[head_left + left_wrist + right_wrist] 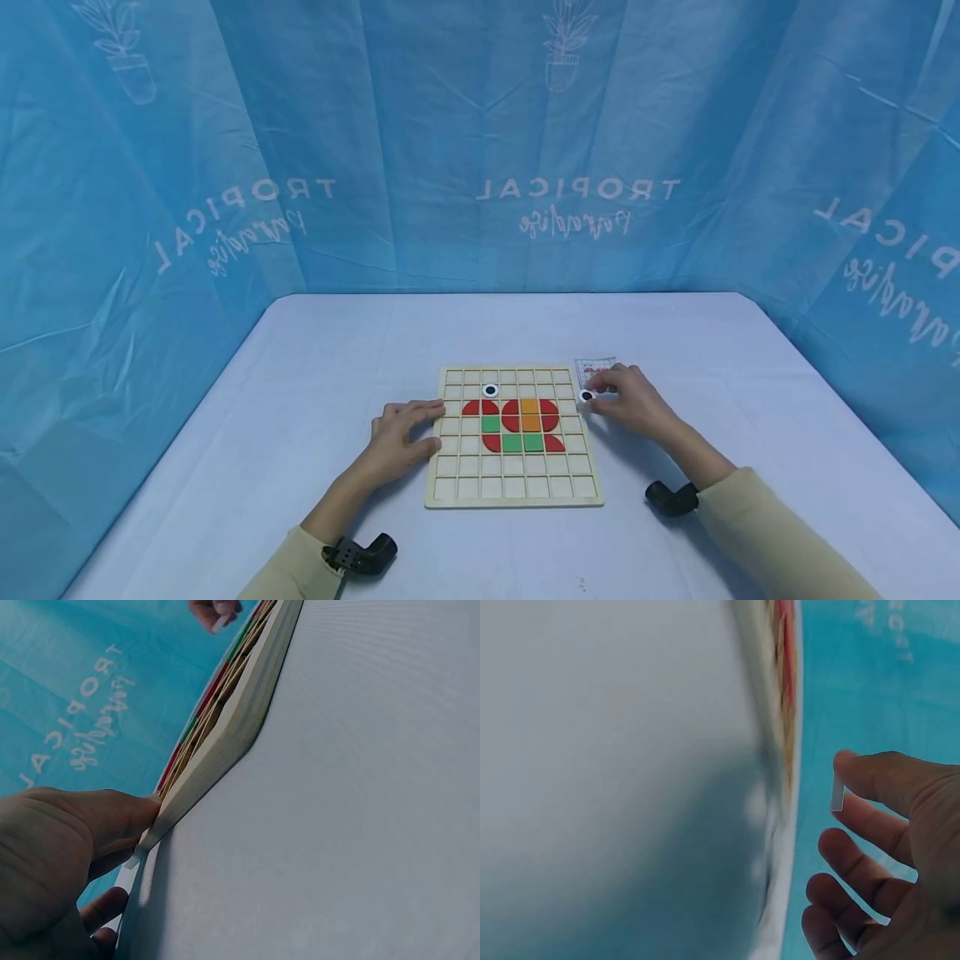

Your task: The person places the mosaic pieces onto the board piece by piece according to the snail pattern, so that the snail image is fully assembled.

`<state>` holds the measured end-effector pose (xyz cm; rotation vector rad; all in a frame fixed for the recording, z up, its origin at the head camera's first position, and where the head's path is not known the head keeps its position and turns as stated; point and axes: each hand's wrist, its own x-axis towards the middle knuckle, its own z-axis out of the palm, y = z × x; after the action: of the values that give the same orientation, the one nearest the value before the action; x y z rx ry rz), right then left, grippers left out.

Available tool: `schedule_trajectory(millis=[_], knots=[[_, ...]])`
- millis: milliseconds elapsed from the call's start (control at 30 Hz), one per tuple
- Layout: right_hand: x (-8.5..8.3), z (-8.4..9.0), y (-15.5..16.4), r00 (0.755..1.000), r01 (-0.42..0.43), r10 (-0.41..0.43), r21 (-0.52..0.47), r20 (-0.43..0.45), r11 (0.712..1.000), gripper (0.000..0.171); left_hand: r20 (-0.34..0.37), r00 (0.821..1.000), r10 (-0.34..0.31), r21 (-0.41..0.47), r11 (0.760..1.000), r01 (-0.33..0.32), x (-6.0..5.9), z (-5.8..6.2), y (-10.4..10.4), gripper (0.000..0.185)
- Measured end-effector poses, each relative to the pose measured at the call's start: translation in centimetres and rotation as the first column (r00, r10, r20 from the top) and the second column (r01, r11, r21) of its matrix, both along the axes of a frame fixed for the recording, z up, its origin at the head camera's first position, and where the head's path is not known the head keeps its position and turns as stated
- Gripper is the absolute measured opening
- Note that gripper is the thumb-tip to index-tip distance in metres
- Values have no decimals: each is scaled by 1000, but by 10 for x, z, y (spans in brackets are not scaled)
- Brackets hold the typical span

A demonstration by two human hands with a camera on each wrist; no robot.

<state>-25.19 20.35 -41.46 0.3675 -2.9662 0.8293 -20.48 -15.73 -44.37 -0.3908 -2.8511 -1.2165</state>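
A square wooden grid board [513, 503] lies flat on the table. My left hand [401, 435] is at its left edge, with thumb and fingertips touching the side; in the left wrist view the thumb [124, 811] meets the board's rim. Just off the board's upper right edge, my right hand [633, 404] pinches a white eye tile [587, 396] with a black dot. That tile appears edge-on as a thin white piece [837, 795] in the right wrist view. A matching eye tile [490, 390] sits in the board's upper part, above red, green [512, 443] and orange tiles [529, 406].
A small printed card [594, 365] lies beyond the board's upper right corner, partly behind my right hand. White cloth covers the table [337, 350]. Blue curtains [450, 125] with mirrored lettering surround it. Black wrist devices [363, 556] are worn on both arms.
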Motion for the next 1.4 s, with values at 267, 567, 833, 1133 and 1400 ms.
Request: schedule_trajectory(millis=[267, 567, 833, 1133, 1400], knots=[[2, 11, -53, 995, -103, 103, -26, -19, 994, 24, -16, 1000, -11, 1, 1000, 11, -1, -3, -1, 45], [-15, 12, -112, 976, -217, 217, -61, -9, 974, 22, 2, 1000, -8, 2, 1000, 8, -1, -1, 0, 46], [-32, 5, -144, 972, -235, 235, -24, -1, 972, 23, 22, 1000, -11, -1, 1000, 11, -1, -2, -1, 47], [-44, 0, -156, 978, -195, 192, 25, 75, 981, 24, 29, 1000, -10, -4, 1000, 10, -1, -3, -1, 47], [-47, 0, -158, 976, -213, 208, 92, 58, 973, 24, 13, 1000, -24, 0, 1000, 24, -1, -1, -2, 47]])
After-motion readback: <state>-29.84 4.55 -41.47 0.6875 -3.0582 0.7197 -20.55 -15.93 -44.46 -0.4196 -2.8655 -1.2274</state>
